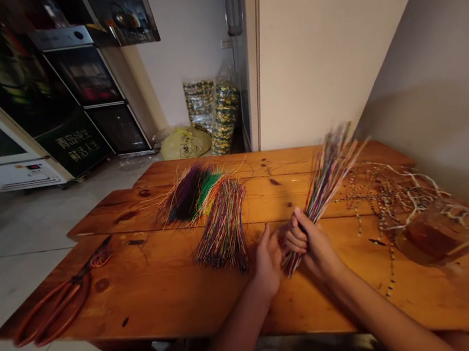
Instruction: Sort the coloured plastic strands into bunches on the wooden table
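A wooden table [166, 306] of orange-brown planks, dark knots showing, its plank ends stepped at the left. Red-handled scissors [64, 300] lie there, a small orange coil [101, 258] by the blades. Toward the middle I see a loose pile [197, 194] of purple, black, green and yellow strands, a mixed-colour bunch [224, 228] against its near side. At the right, speckled strings [380, 199] tangle with white cord [418, 173] beside a glass jug [434, 238] of amber liquid.
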`<state>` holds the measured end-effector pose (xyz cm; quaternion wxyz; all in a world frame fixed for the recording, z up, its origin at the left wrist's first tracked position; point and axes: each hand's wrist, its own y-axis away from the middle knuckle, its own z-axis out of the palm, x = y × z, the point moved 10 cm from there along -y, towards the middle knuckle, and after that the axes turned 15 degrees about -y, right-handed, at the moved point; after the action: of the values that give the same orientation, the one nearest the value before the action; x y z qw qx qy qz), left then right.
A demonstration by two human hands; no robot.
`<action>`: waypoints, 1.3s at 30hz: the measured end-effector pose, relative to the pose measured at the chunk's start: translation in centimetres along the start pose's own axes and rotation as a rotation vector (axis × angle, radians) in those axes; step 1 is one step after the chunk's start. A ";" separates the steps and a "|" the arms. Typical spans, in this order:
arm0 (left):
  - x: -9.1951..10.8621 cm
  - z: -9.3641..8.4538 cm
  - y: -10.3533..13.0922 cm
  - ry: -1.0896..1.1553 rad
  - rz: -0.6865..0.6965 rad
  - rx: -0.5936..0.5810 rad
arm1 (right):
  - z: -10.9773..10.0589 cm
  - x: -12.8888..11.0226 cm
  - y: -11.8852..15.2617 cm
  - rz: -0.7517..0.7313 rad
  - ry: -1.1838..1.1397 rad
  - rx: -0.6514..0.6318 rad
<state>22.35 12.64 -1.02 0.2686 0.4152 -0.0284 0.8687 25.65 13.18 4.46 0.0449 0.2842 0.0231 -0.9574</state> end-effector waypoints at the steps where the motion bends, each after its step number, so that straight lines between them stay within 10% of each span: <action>1: 0.5 0.4 0.2 -0.023 0.034 -0.032 | -0.2 0.6 0.5 0.082 0.005 0.017; 9: 3.5 -0.1 2.0 -0.256 0.193 -0.009 | -1.3 8.4 6.9 0.646 0.086 0.058; 14: 5.6 -0.9 2.0 -0.450 0.261 0.139 | -2.2 6.7 4.9 0.412 0.217 0.072; 18: 7.4 2.0 0.3 -0.556 0.260 0.043 | -2.2 3.4 3.2 0.224 0.373 0.109; 25: 15.5 7.9 0.0 -0.481 0.388 -0.061 | 5.5 -1.2 -0.4 -0.054 0.434 0.067; 33: 22.9 4.9 2.2 -0.421 0.568 0.121 | 14.7 -6.0 -3.9 -0.349 1.265 -0.219; 39: 23.8 2.9 2.4 -0.367 0.599 0.225 | 15.7 -6.1 -5.3 -0.458 1.163 -0.240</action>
<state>11.03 20.38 18.81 -0.0544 0.5643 -0.1008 0.8176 21.72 17.76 21.01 -0.1495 0.7386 0.2110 -0.6226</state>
